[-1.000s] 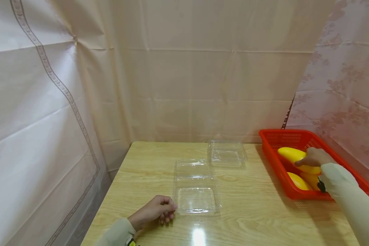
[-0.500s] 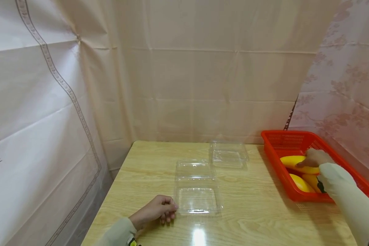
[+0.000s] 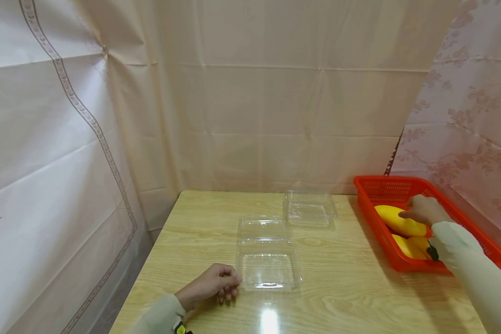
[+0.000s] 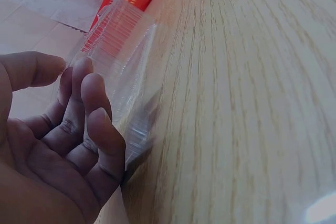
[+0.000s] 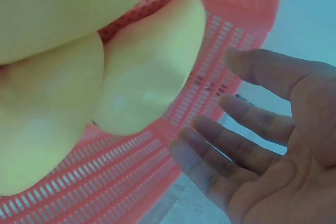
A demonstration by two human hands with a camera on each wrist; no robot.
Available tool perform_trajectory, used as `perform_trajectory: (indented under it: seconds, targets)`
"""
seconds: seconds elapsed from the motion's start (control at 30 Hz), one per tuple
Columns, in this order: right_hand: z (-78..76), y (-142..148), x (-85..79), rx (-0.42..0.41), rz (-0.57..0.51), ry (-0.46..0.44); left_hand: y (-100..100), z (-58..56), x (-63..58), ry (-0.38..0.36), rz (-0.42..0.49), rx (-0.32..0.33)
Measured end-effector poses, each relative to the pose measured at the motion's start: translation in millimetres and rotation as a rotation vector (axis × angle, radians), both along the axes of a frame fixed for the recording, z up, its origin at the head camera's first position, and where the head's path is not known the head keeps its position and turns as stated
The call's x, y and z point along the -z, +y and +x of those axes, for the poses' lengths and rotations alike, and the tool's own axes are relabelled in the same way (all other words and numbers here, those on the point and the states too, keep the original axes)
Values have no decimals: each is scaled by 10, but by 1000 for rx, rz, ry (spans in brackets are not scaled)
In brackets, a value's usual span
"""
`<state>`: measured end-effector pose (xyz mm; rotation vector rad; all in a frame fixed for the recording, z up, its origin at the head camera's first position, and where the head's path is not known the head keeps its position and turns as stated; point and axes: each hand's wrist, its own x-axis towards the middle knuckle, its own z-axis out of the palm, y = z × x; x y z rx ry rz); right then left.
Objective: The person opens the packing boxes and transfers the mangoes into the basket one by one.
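Note:
My left hand (image 3: 215, 283) lies at the near left of a clear plastic clamshell box (image 3: 267, 271), which stands with its lid laid back. In the left wrist view, the thumb and index finger pinch the edge of the clear plastic (image 4: 113, 51); the other fingers curl loosely. Over the red basket (image 3: 369, 227) at the right is my right hand (image 3: 427, 209), beside a yellow mango (image 3: 401, 221) on top of other mangoes. The right wrist view shows its fingers (image 5: 241, 142) spread, with a gap to the nearest mango (image 5: 152, 66).
A second clear plastic box (image 3: 310, 211) stands behind the first, near the back edge of the wooden table (image 3: 334, 301). Beige cloth (image 3: 250, 102) hangs behind the table, with white cloth (image 3: 46, 185) at the left and pink patterned cloth (image 3: 480, 125) at the right.
In the basket the top mango has turned, and my right hand, which was round it, has moved slightly up and off it. My left hand stays at the box's edge.

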<state>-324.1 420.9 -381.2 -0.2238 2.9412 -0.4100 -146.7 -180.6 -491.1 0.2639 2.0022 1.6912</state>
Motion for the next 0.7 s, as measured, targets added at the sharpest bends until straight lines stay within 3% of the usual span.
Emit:
perform_trajectory:
  seconds: [0.3, 0.7]
  targets:
    - [48, -125, -23, -23, -7, 169, 4, -13, 16, -2, -8, 6]
    - [162, -553, -87, 7, -118, 238, -7, -26, 25, 1, -20, 9]
